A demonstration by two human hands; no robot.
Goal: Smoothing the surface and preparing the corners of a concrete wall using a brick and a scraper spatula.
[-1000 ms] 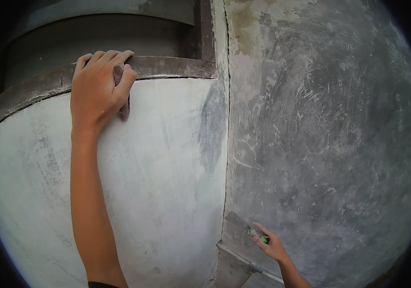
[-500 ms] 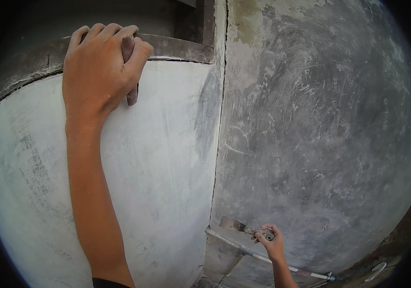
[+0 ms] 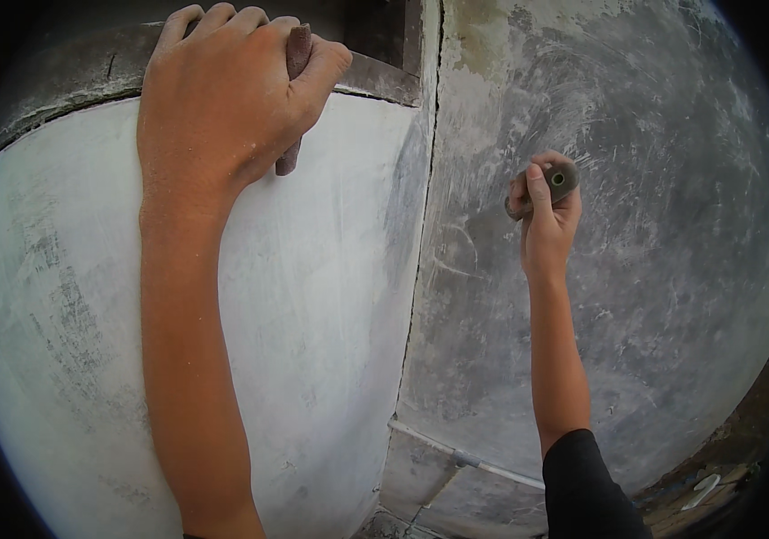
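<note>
My left hand is up at the top of the whitish wall, fingers curled over the edge of the dark sill. Pinched between its thumb and fingers is a reddish-brown piece of folded sandpaper, whose lower end sticks out beneath the hand. On the right, in front of the grey wall, my right hand is wrapped round a putty knife. The butt of its handle, with a round hole, faces me. Its blade is mostly hidden behind the fingers.
A dark crack runs down the corner where the two walls meet. Low on the grey wall, a thin pale pipe runs sideways. A white object lies at the lower right. Above the sill is a dark opening.
My right hand has risen from near the pipe to mid-height on the grey wall, turning the putty knife. My left hand appears larger, higher and further right, still holding the sandpaper.
</note>
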